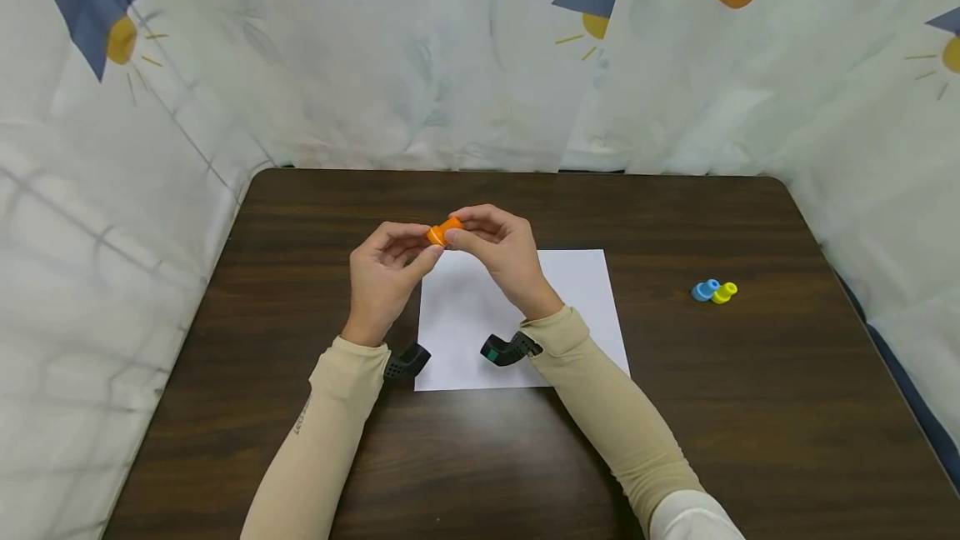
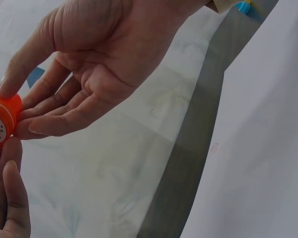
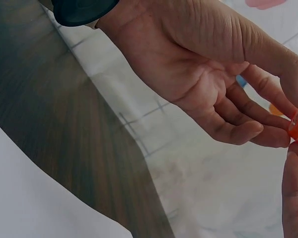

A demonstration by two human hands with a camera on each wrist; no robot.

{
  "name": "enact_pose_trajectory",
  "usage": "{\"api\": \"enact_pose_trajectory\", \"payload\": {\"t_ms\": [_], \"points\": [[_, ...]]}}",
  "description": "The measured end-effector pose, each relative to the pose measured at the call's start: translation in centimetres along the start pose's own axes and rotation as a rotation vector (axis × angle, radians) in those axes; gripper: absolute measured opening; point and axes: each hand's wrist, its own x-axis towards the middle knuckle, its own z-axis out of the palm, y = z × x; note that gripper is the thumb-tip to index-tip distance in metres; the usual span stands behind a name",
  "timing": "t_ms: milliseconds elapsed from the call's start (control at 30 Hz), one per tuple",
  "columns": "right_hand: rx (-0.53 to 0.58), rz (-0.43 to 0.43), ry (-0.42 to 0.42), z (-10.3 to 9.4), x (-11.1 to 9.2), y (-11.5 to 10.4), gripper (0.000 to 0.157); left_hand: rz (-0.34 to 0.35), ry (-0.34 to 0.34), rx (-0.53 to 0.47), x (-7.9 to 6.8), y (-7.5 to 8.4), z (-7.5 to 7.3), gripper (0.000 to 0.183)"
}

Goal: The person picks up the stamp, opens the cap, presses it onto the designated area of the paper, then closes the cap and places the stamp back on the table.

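A small orange toy stamp (image 1: 444,232) is raised over the far edge of a white sheet of paper (image 1: 480,298), between both hands. My left hand (image 1: 378,282) pinches one end with thumb and fingertips. The other end is pinched by the thumb and fingers of my right hand (image 1: 504,255). In the left wrist view, the orange stamp (image 2: 5,119) shows a round white end with red markings. A faint reddish mark (image 2: 214,148) shows on the paper in that view. Fingers partly cover the stamp in the right wrist view.
A blue stamp-like piece (image 1: 703,290) and a yellow one (image 1: 724,293) stand side by side at the right of the dark wooden table (image 1: 750,407). White printed cloth (image 1: 420,73) hangs behind the table and along its sides. Black wrist devices (image 1: 512,348) sit at both wrists.
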Motion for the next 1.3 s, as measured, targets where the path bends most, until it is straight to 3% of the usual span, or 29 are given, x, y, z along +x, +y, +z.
{"api": "enact_pose_trajectory", "payload": {"t_ms": [467,867,1300], "points": [[0.044,-0.012,-0.04,0.7,0.8,0.0,0.031,0.016,0.03,-0.021,0.2,0.1,-0.7,0.029],[0.022,-0.014,-0.009,0.4,2.1,0.6,0.035,0.021,0.073,-0.056,0.7,0.3,-1.7,0.028],[-0.105,0.084,-0.035,-0.1,3.7,2.8,0.035,0.033,0.098,-0.094,0.8,1.1,-2.5,0.028]]}}
